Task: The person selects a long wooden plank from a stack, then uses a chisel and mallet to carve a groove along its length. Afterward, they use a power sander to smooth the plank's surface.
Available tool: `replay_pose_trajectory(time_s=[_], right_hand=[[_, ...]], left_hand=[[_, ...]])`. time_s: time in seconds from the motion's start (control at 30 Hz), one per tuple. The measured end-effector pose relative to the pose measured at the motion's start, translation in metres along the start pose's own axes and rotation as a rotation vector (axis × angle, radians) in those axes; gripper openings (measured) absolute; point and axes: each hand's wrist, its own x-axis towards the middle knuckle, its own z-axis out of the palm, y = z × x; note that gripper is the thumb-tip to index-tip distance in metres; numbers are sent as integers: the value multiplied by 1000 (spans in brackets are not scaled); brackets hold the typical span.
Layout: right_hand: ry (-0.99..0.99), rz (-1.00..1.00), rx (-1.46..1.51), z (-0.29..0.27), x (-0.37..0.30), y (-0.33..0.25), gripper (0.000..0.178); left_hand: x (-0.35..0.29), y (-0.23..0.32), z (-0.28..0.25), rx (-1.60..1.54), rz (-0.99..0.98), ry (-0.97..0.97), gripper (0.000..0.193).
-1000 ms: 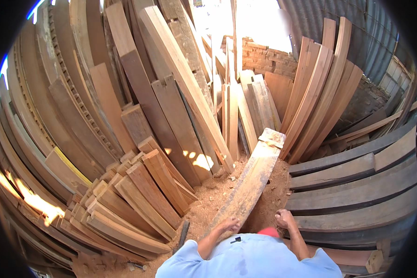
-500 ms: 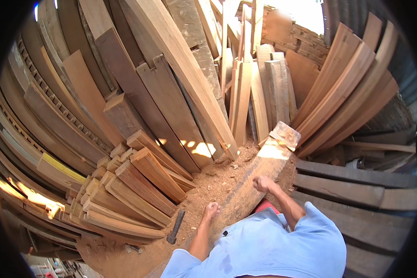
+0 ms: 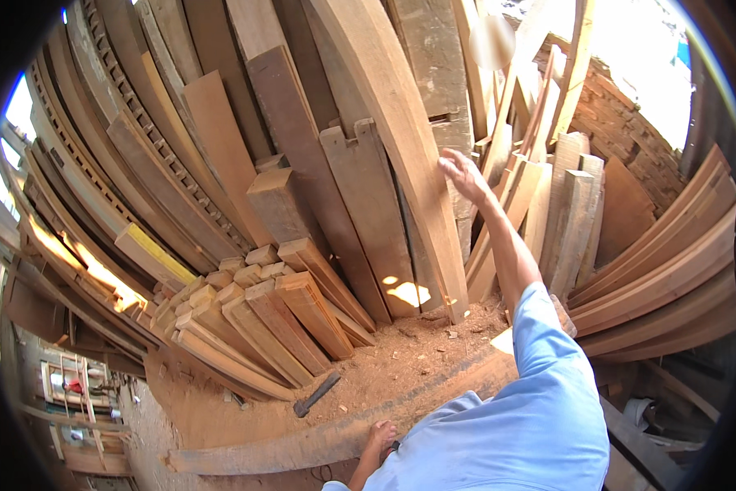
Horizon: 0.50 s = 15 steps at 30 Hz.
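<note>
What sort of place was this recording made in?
Probably a woodworking shop or timber store: tall boards lean close together, shorter cut timbers are bunched in front, and reddish sawdust with chips lies on the ground.

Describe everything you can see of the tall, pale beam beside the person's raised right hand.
The beam is long, squared and light brown, and looks like bare wood. It stands on end, slanting up leftward in front of darker boards; its curve may come from the lens. Its foot meets the sawdust-strewn ground, with small sunlit spots nearby. Its top leaves the picture. The right hand is at its right edge; contact is unclear.
</note>
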Motion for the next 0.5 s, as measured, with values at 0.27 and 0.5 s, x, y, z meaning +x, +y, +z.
replay_pose_trajectory(time_s=[0.27,0.5], right_hand=[[-12,89,176,20,19,10,67],[284,-100,-316,43,-11,-47,103]], left_hand=[[23,-7,14,173,-68,-112,41],[33,94,77,489,290,48,52]])
